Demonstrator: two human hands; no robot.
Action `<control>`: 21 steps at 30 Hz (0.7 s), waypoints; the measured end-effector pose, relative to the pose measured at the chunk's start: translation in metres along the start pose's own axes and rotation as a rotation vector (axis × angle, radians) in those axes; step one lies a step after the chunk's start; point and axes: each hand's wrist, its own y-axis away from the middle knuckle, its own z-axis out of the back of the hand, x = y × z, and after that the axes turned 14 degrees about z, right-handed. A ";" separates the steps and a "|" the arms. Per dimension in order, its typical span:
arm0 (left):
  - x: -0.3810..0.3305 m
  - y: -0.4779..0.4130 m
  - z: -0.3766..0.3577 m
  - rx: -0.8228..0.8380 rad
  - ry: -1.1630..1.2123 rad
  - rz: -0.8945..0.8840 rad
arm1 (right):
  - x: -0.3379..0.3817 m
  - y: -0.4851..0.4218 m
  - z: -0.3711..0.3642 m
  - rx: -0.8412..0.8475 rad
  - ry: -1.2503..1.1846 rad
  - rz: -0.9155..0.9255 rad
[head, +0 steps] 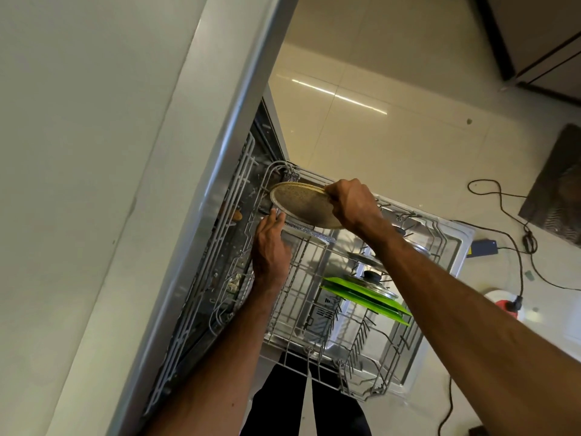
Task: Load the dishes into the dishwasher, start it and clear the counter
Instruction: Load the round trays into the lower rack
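- The right hand's fingers (334, 191) are curled over the rim of a round speckled plate (301, 204) and pinch it at its three o'clock edge; the rest of the right hand (352, 206) sits just behind that rim.
- The plate hangs tilted over the far left corner of the pulled-out rack (295, 278). Its widest line runs roughly from ten to four o'clock, and it is not yet down between the wires.
- The left hand's fingers (275, 217) are fairly straight and hold nothing, pointing to twelve o'clock. Their tips are at the plate's seven o'clock edge (touching it or a rack wire, I cannot tell which).
- The left hand (270, 247) is nearer the slot; the right carries the weight.
- Judgement: the coming move turns on lowering the plate toward six o'clock, edge first, while the left hand steadies its lower rim.
- A pale dish (309, 236) lies just below the plate, and may get in the way.
- Further out, at four o'clock, a lid with a black knob (372, 276) rests by green boards (367, 298).
- The table (94, 215) edge fills nine o'clock.
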 end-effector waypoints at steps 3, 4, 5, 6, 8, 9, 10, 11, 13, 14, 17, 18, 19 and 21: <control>-0.001 0.001 -0.001 -0.008 0.007 0.007 | -0.001 0.001 -0.005 -0.017 -0.005 -0.010; -0.001 0.001 -0.001 -0.010 0.011 0.011 | -0.001 0.000 -0.006 -0.023 -0.009 -0.012; -0.001 0.001 -0.002 -0.013 0.012 0.012 | -0.001 0.000 -0.008 -0.023 -0.015 -0.012; -0.001 0.001 -0.002 -0.014 0.011 0.015 | -0.001 -0.001 -0.010 -0.014 -0.022 -0.015; -0.001 0.001 -0.004 -0.014 0.007 0.018 | -0.001 -0.002 -0.018 0.006 -0.066 -0.019; 0.000 0.001 -0.005 -0.012 0.009 0.020 | -0.002 -0.002 -0.022 0.017 -0.096 -0.019; 0.000 0.001 -0.005 -0.011 0.016 0.024 | -0.002 -0.002 -0.025 0.037 -0.113 -0.021; 0.001 0.000 -0.006 -0.011 0.022 0.027 | -0.001 -0.001 -0.028 0.056 -0.120 -0.021; 0.001 0.001 -0.007 -0.010 0.025 0.025 | 0.001 0.002 -0.031 0.088 -0.154 -0.038; 0.001 0.001 -0.007 -0.009 0.016 0.022 | 0.002 0.005 -0.032 0.093 -0.177 -0.042; 0.001 0.002 -0.007 -0.002 -0.010 0.011 | 0.001 0.012 -0.040 0.022 -0.160 0.047; 0.001 0.002 -0.006 0.002 -0.015 0.010 | -0.001 0.014 -0.044 0.009 -0.145 0.058; 0.000 0.003 -0.006 0.010 -0.024 0.008 | -0.005 0.016 -0.048 0.003 -0.143 0.050; -0.001 0.005 -0.005 0.030 -0.047 0.001 | -0.008 0.022 -0.054 -0.018 -0.149 0.015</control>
